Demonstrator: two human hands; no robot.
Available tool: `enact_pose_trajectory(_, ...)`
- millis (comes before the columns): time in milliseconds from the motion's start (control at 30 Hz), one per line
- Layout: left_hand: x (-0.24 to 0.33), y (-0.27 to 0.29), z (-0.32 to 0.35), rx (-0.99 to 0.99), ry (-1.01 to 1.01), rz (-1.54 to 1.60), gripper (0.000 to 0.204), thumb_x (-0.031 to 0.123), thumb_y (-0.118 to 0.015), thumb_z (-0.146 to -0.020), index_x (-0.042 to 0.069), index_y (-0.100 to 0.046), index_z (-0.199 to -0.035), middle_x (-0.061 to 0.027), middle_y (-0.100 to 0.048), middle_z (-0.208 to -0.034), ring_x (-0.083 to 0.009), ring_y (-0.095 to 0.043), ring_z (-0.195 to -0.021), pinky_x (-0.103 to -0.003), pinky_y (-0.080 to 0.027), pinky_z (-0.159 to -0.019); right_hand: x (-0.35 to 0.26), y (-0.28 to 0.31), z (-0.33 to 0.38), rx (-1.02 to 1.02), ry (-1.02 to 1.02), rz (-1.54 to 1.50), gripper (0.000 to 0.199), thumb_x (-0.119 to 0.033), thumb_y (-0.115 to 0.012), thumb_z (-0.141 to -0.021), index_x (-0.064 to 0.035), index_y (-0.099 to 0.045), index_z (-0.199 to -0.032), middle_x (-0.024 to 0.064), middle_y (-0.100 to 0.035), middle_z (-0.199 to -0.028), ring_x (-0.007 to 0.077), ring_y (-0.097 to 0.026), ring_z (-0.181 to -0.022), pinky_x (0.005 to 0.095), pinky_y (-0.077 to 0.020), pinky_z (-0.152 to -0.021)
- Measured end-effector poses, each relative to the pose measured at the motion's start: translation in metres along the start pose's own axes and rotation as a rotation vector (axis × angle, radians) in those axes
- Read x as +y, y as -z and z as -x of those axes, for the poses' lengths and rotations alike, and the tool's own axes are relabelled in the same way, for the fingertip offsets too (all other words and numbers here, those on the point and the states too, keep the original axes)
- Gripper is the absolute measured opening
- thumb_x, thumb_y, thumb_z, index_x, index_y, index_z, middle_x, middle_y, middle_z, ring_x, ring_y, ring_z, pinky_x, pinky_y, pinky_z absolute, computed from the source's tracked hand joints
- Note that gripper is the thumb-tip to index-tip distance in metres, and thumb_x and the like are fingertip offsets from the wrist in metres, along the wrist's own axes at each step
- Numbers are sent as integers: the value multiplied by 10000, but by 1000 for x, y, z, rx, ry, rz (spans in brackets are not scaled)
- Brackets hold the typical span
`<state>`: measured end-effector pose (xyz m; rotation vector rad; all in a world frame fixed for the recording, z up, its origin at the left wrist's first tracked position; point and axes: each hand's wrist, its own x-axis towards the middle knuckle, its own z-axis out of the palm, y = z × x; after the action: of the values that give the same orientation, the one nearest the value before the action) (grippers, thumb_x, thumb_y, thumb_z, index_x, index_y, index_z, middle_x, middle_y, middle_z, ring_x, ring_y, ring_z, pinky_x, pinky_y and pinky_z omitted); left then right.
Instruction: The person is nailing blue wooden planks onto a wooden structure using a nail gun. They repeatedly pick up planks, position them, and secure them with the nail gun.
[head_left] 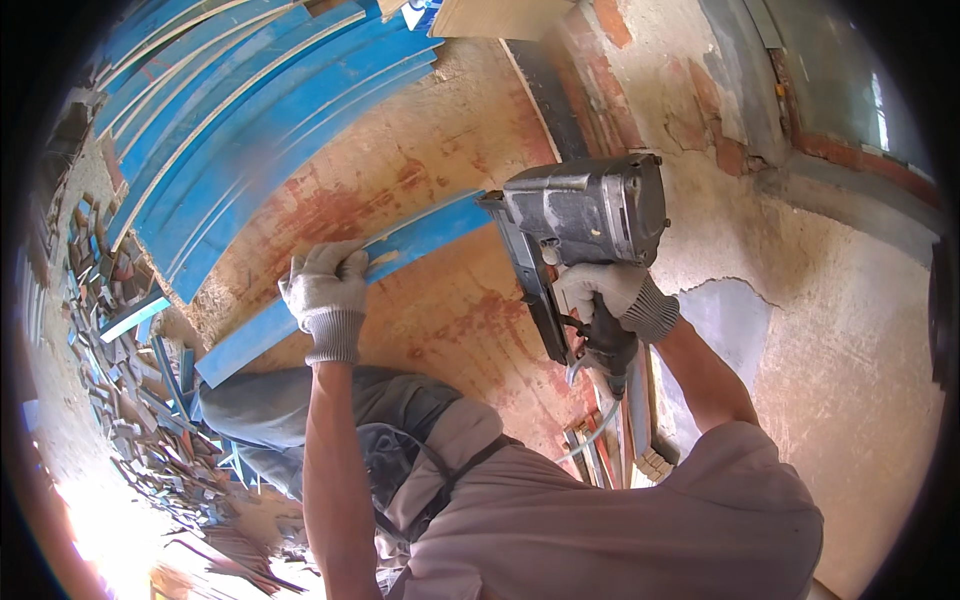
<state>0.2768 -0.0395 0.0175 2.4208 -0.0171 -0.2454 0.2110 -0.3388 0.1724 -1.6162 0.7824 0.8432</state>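
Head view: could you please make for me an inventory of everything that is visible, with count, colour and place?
Nail gun: one, black and grey, right of centre
Blue strip: at least one, blue, on the worktop
Worktop: one, tan with reddish stains, centre
Blue boards: several, blue, upper left
Offcuts: too many to count, mixed, left
Hose: one, pale, below nail gun
Tan sheet: one, top edge
Wall: patchy beige, right
Shirt: one, brownish grey, lower centre
Trousers: blue-grey, lower left
Left hand: one, pale glove, on blue strip
Right hand: one, pale glove, holding nail gun
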Motion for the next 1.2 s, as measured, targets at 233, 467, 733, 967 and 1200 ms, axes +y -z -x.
enact_pose_trajectory(233,-2,-1,0,15,-5,-18,136,245,-739,-777,188,-773,-896,13,-712,-877,-209,-625,-920,-378,-398,-924,31,-11,-13,-154,206,280,208,-154,-516,-999,-35,-650,-894,50,-585,-594,112,-553,-518,271,-470,-580)
enact_pose_trajectory(467,-1,-3,-1,-2,16,-27,124,247,-744,-772,190,-772,-879,5,-712,-880,-223,-627,-917,-377,-388,-935,13,-29,-17,-153,-15,162,224,-190,-503,-999,-34,-654,-947,49,-572,-602,116,-560,-521,278,-467,-542)
enact_pose_trajectory(733,-4,-3,1,57,-31,1,131,237,-746,-771,177,-766,-885,-12,-710,-864,-245,-633,-889,-399,-418,-916,12,-35,-10,-157,137,278,245,-223,-540,-988,-27,-655,-896,30,-586,-586,104,-575,-517,266,-465,-551)
enact_pose_trajectory(967,-3,1,2,76,-43,38,127,235,-776,-760,153,-746,-851,-22,-689,-807,-241,-633,-881,-403,-423,-896,16,-67,-27,-214,569,581,182,-173,-558,-982,-61,-678,-902,18,-620,-590,120,-593,-466,286,-481,-487)
enact_pose_trajectory(1200,-11,1,1,70,-83,-14,133,202,-763,-768,142,-732,-883,-26,-692,-858,-239,-635,-910,-396,-429,-896,-14,-82,-14,-105,15,75,143,-165,-588,-935,-36,-645,-963,30,-591,-594,118,-552,-455,284,-462,-472)
